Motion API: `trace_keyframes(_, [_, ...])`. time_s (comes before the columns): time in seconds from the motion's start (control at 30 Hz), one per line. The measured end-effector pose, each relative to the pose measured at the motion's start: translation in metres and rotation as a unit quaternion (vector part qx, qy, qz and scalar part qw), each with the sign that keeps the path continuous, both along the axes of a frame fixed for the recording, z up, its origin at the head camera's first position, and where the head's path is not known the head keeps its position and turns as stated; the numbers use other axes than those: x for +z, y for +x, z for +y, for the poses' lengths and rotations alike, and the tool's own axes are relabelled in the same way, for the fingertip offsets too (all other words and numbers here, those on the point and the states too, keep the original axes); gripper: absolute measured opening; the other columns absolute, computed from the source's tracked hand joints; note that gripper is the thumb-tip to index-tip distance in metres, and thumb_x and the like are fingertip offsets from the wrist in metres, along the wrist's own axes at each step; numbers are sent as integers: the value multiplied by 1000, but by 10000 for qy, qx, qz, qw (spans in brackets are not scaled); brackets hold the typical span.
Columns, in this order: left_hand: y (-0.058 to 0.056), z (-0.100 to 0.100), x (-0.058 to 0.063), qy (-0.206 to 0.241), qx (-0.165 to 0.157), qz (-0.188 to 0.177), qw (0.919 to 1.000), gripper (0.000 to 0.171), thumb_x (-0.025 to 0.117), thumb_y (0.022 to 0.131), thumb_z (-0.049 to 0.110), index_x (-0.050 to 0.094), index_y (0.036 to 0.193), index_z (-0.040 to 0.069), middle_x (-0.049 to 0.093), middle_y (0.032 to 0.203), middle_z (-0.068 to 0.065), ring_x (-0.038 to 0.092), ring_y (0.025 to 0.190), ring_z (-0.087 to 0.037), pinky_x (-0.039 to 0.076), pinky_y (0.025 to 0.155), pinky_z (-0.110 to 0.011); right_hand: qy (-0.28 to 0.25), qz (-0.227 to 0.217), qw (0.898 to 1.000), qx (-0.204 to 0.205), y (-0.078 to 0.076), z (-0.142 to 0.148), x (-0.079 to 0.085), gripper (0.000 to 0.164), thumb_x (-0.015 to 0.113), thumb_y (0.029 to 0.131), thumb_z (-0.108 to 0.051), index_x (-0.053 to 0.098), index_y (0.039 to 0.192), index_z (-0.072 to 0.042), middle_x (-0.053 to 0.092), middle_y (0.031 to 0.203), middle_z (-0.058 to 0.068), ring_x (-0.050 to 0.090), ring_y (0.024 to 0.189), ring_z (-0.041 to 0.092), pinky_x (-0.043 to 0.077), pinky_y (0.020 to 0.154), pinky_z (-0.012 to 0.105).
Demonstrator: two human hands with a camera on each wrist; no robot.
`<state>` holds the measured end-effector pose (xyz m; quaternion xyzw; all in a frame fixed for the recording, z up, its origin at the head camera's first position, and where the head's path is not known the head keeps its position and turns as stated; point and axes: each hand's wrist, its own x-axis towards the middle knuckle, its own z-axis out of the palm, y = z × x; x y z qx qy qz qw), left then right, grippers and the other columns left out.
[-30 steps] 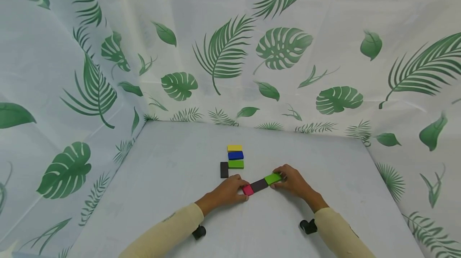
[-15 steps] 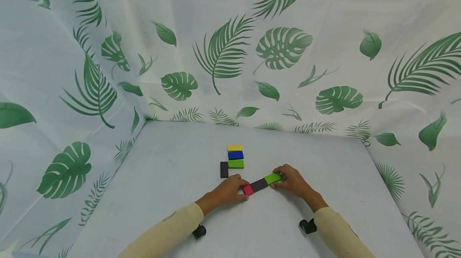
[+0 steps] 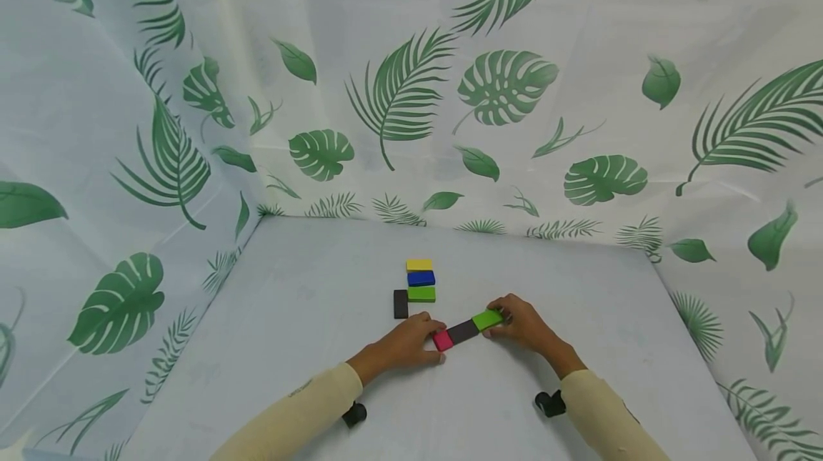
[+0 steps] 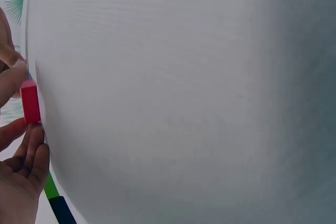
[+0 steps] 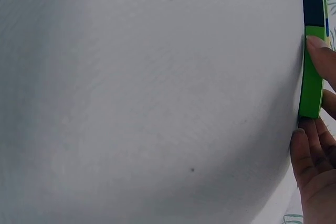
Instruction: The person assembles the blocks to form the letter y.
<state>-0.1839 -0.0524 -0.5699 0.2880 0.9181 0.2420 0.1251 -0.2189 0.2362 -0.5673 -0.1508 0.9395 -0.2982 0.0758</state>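
A slanted row of three blocks lies end to end on the white table: red (image 3: 443, 339), dark grey (image 3: 463, 331) and green (image 3: 486, 319). My left hand (image 3: 408, 341) is at the red end, with fingertips on the far side and the thumb on the near side. In the left wrist view, fingertips touch the red block's (image 4: 30, 102) lower end. My right hand (image 3: 524, 322) pinches the green block at the other end. The right wrist view has its thumb on the green block's (image 5: 313, 72) face and fingers about its end.
Beyond the row, yellow (image 3: 419, 264), blue (image 3: 421, 278) and second green (image 3: 421, 294) blocks lie stacked front to back. An upright-oriented dark block (image 3: 401, 304) adjoins the green one's left. Leaf-patterned curtains (image 3: 411, 182) rise behind the table (image 3: 308, 268).
The left thumb has shifted slightly toward me, at the red block's near edge. The right hand and the blocks keep their places; the head view tilts a little.
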Motion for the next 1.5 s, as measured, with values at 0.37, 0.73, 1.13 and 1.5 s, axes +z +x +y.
trace_keyframes(0.37, [0, -10, 0, 589, -75, 116, 9982, 56, 74, 91, 39, 58, 138, 15, 61, 112, 5, 55, 95, -2, 50, 86, -18, -15, 10, 10000, 0, -1, 4, -4, 49, 88, 76, -23, 67, 118, -8, 61, 101, 2, 59, 95, 18, 51, 83, 39])
trace_keyframes(0.73, [-17, -40, 1, 1010, 364, 580, 9925, 61, 70, 92, 47, 55, 140, 13, 59, 124, -4, 57, 106, -13, 52, 95, -30, -148, 209, 9995, 167, 1, 5, -1, 48, 89, 76, -22, 67, 117, -6, 63, 101, 4, 59, 93, 18, 51, 80, 38])
trace_keyframes(1.13, [-40, -68, 4, 400, 896, 262, 9948, 84, 73, 85, 58, 45, 149, 11, 50, 147, -9, 46, 134, -28, 39, 112, -49, -158, 210, 9996, 138, 1, 5, -1, 49, 88, 76, -22, 67, 117, -6, 63, 102, 4, 59, 93, 19, 51, 80, 39])
trace_keyframes(1.5, [-50, -72, 9, -63, 974, -336, 9947, 93, 78, 81, 56, 42, 151, 9, 47, 148, -14, 44, 134, -31, 39, 113, -49, -198, 337, 9989, 266, 1, 5, -3, 48, 89, 76, -22, 67, 116, -7, 62, 101, 3, 59, 92, 16, 51, 78, 35])
